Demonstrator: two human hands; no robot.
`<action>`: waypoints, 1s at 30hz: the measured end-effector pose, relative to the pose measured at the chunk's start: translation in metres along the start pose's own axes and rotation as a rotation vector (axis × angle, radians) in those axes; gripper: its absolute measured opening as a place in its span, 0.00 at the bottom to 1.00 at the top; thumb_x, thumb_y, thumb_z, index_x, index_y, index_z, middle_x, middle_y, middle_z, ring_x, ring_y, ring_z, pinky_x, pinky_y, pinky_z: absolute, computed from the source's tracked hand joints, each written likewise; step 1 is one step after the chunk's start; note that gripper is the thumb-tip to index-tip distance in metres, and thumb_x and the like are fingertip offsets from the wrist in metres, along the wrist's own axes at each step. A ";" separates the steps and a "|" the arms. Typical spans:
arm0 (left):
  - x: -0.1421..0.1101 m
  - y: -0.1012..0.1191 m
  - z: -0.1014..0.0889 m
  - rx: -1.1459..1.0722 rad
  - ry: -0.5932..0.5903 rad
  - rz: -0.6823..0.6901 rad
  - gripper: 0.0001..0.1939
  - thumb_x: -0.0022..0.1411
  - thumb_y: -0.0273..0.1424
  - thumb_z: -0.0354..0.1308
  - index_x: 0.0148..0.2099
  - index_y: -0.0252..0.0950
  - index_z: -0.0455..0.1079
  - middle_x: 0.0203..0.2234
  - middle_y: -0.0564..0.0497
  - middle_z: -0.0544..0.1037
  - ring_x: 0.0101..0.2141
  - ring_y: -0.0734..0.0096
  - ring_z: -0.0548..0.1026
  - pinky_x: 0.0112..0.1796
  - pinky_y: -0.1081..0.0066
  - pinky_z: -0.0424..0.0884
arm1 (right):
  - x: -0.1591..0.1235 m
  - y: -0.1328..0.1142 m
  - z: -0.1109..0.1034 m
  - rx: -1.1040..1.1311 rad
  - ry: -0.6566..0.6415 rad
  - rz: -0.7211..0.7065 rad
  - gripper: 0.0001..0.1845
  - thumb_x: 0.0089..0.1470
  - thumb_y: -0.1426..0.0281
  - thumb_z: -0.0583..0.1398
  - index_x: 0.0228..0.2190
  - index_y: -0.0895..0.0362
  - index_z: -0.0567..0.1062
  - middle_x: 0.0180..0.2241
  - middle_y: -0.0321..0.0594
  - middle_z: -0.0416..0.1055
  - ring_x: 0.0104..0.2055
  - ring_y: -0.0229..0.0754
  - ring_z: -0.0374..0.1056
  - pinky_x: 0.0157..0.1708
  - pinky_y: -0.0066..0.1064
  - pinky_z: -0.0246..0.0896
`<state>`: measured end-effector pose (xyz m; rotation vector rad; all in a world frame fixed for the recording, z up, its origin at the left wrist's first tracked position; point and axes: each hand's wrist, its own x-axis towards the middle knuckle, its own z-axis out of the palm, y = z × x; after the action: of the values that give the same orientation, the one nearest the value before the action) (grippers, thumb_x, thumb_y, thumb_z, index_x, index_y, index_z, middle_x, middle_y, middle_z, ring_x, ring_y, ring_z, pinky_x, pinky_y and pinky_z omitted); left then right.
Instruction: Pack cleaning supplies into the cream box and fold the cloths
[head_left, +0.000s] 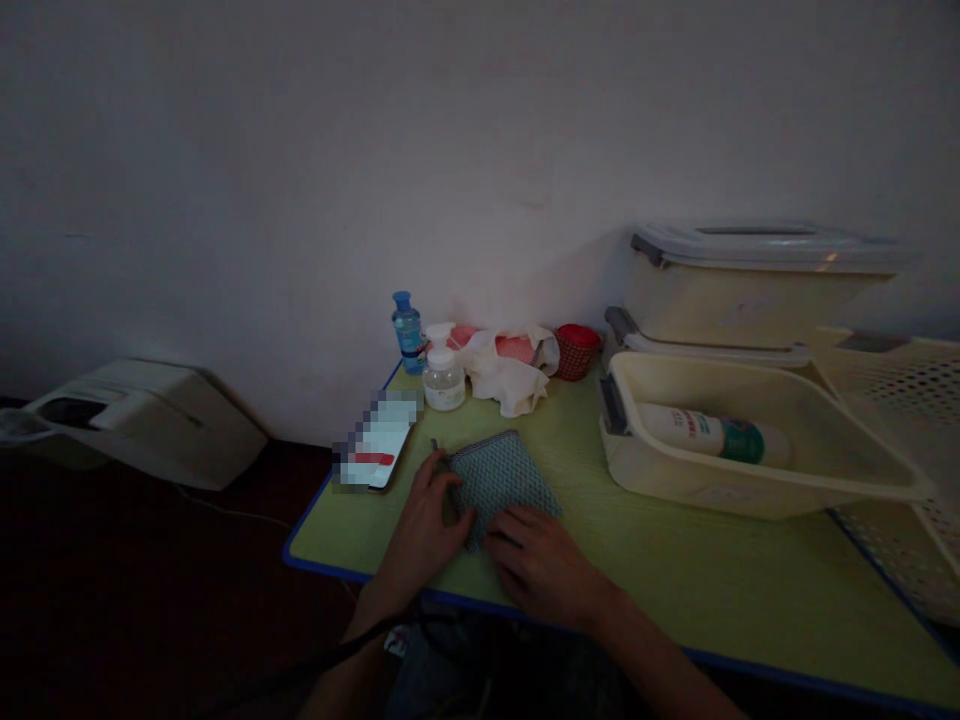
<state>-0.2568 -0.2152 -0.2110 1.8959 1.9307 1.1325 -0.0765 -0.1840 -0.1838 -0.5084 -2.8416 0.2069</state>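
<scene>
A grey-blue textured fabric square (501,475), knitted or woven, lies on the tabletop before me; a small loop or tab sticks up at its far left corner. My left hand (426,520) rests along its left edge, open, with the thumb and fingertips apart on the fabric. Across the near edge, my right hand (541,565) has its fingers bent together on the fabric; their tips and the thumb are partly hidden. Just left of the square is a phone (382,440) with a lit, partly blurred screen.
Against the wall stand a blue bottle (408,335), a clear pump bottle (444,382), crumpled white cloth (506,385) and a red woven basket (577,355). At right, an open cream bin (675,482) holds a white-green bottle (701,430); a lidded box (750,295) sits behind. Blue trim edges the table (675,580).
</scene>
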 end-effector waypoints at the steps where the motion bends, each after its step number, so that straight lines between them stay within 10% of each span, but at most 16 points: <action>1: 0.000 -0.001 0.000 -0.004 0.005 0.002 0.11 0.50 0.26 0.56 0.38 0.35 0.64 0.55 0.41 0.58 0.56 0.56 0.59 0.54 0.55 0.59 | 0.000 0.000 0.000 0.009 -0.005 0.001 0.07 0.50 0.76 0.54 0.33 0.59 0.70 0.34 0.42 0.68 0.36 0.41 0.59 0.36 0.33 0.57; 9: 0.008 0.004 -0.010 -0.116 0.071 0.070 0.07 0.56 0.26 0.52 0.38 0.35 0.66 0.52 0.43 0.64 0.53 0.61 0.64 0.53 0.55 0.60 | -0.001 0.001 -0.002 0.001 0.012 -0.032 0.08 0.52 0.75 0.53 0.33 0.59 0.71 0.33 0.42 0.68 0.35 0.40 0.60 0.35 0.32 0.57; 18: 0.046 0.036 0.011 0.021 -0.519 0.388 0.22 0.65 0.30 0.40 0.60 0.31 0.53 0.60 0.43 0.54 0.60 0.69 0.53 0.57 0.63 0.55 | -0.007 0.002 0.000 -0.030 0.047 -0.064 0.06 0.51 0.75 0.53 0.31 0.59 0.71 0.31 0.41 0.70 0.33 0.39 0.63 0.33 0.30 0.57; 30: 0.049 0.026 0.023 0.493 -0.541 0.466 0.33 0.61 0.51 0.40 0.64 0.44 0.44 0.63 0.51 0.44 0.61 0.50 0.41 0.56 0.49 0.45 | -0.009 0.000 0.000 -0.080 0.120 -0.139 0.06 0.49 0.75 0.53 0.25 0.59 0.69 0.25 0.40 0.69 0.27 0.38 0.62 0.30 0.31 0.57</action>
<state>-0.2298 -0.1649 -0.1923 2.6481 1.5860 0.1450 -0.0681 -0.1874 -0.1862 -0.3250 -2.7617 0.0361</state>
